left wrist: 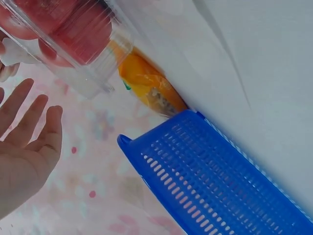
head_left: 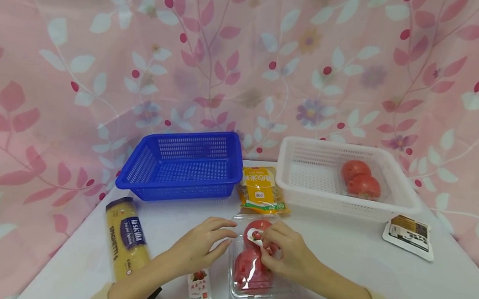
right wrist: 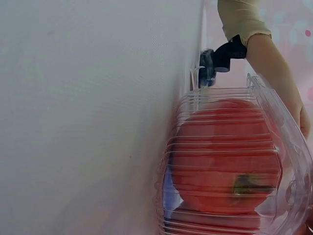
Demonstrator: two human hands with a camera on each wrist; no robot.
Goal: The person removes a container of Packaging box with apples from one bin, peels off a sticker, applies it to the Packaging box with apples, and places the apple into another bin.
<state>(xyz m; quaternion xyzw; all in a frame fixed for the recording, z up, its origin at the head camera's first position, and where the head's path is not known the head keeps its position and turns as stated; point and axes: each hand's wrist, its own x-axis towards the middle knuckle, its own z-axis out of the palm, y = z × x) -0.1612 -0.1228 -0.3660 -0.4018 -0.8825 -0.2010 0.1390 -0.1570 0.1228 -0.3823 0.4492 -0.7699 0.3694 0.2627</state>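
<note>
Clear box (head_left: 251,297), nr blue bskt's (head_left: 187,193) front rt, holds 2 shiny red toms (head_left: 253,270); wht bskt (head_left: 335,201), rt of blue bskt, has 2 more. R hand (head_left: 284,250) pinches wht fruit-pic label (head_left: 255,235) over box; L hand's (head_left: 202,243) fingers apart.

Backed across full width by pink fabric backdrop (head_left: 249,54), printed with pink and white leaf sprays (head_left: 232,60), red berries (head_left: 327,70) and scattered flowers (head_left: 310,112). Fronted by white-covered table (head_left: 341,238), narrowing toward rear in head view. Lit softly and diffusely.
</note>
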